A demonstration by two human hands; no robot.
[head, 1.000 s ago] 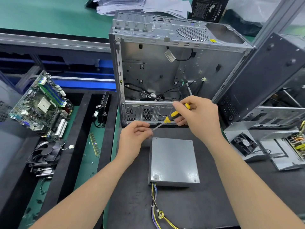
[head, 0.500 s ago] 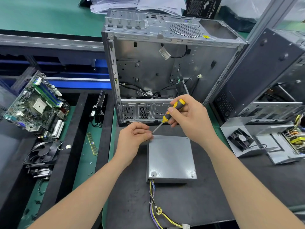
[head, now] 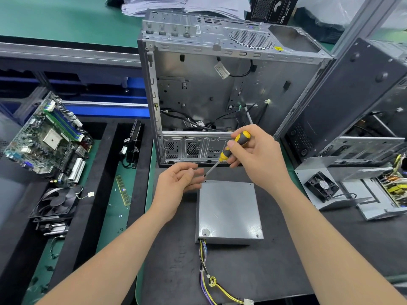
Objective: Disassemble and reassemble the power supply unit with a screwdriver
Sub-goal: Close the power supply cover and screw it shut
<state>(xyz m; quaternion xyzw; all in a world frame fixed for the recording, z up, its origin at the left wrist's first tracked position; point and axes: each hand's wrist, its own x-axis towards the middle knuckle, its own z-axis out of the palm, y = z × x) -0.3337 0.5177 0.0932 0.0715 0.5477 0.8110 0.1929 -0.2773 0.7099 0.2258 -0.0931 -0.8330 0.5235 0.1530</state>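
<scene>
Bright, flat white light falls from overhead and spreads evenly over the bench. Shadows are short and soft. A faint smudge lies on the dark mat under the left grip (a bare hand), and its fingertips are slightly smeared. The lid of the power supply unit shows a pale, mottled sheen rather than hard glare, and the computer case gleams along its top rim. The upper right corner is washed out almost to white. Wide-angle distortion bows the long rail at the left and slants the aluminium post. The forearms swell toward the bottom corners. Fine detail is soft, most of all on the motherboard.
</scene>
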